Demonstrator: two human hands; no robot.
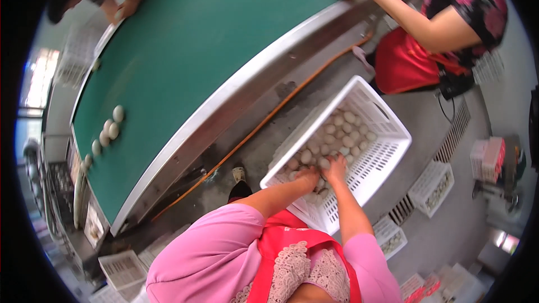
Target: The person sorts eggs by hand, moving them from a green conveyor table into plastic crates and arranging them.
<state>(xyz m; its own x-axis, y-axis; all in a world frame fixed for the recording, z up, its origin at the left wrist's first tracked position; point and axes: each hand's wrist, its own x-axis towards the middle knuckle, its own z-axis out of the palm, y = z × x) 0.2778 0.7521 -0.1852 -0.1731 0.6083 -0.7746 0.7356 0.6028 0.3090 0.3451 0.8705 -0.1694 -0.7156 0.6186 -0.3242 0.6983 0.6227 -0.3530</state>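
Both my hands reach down into a white plastic crate [389, 158] that holds a layer of pale eggs [347, 128]. My left hand [308, 176] rests among the eggs near the crate's lower left side, its fingertips partly hidden. Just to its right, my right hand [335, 170] touches eggs, with one pale egg [324, 163] at its fingers. Whether either hand grips an egg cannot be made out. On the green conveyor belt [189, 50], to the left, a short row of eggs [113, 130] lies near the far end.
The belt's metal edge [202, 113] runs beside the crate, with an orange hose [261, 115] below. A co-worker in a red apron [400, 65] works at upper right; another person's hands [126, 6] are at upper left. Egg crates [433, 189] stand on the floor at right.
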